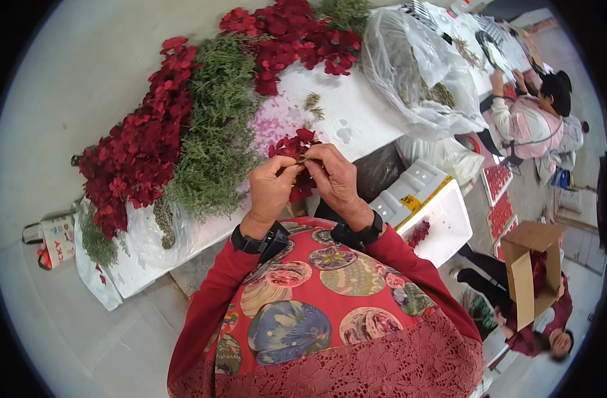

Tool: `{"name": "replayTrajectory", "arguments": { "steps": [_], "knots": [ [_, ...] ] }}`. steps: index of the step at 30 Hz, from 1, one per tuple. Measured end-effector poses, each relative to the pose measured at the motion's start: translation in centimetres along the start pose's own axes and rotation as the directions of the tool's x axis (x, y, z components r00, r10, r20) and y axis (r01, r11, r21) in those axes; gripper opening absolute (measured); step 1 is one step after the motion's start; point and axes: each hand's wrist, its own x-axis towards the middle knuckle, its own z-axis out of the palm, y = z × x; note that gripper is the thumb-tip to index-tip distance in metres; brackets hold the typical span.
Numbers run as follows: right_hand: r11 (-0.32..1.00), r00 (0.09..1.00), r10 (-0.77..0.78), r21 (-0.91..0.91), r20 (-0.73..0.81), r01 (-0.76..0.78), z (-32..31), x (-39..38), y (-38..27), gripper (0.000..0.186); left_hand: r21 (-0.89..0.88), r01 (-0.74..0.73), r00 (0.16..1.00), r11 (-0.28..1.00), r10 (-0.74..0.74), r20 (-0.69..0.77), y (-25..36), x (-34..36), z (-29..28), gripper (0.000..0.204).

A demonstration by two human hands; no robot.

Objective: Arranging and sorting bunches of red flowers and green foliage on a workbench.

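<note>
Close in front of my body, at the table's near edge, my left hand (269, 194) and my right hand (338, 178) meet fingertip to fingertip. Both pinch the short, brownish-green stem end of a small bunch of dark red flowers (302, 142). Red petals show beyond the fingers and hang below them; part of the bunch is hidden by my hands. Left of my hands lies a long heap of green sprigs (217, 113), and beyond it a big pile of red flowers (141, 149). A loose green sprig (313, 105) rests just past my fingers.
A large clear plastic bag (419, 73) stands on the white table (356, 99) to the right. Beside me is a white foam box (443, 222) with some red flowers. Two people work at right, one near a cardboard box (532, 272). A printed bag (56, 239) stands far left.
</note>
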Motion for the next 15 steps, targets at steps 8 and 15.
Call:
{"name": "replayTrajectory", "arguments": {
  "steps": [8,15],
  "knots": [
    [0.992,0.992,0.084,-0.087,-0.097,-0.093,-4.2,-1.6,1.1,0.016,0.042,-0.001,0.970,0.999,-0.010,0.241,1.3,1.8,3.7,0.011],
    [0.824,0.797,0.324,-0.262,-0.510,-0.502,-18.2,-12.8,5.9,0.010,0.032,-0.255,0.961,0.967,0.249,0.124,0.1,4.3,5.1,0.017]
  ]
}}
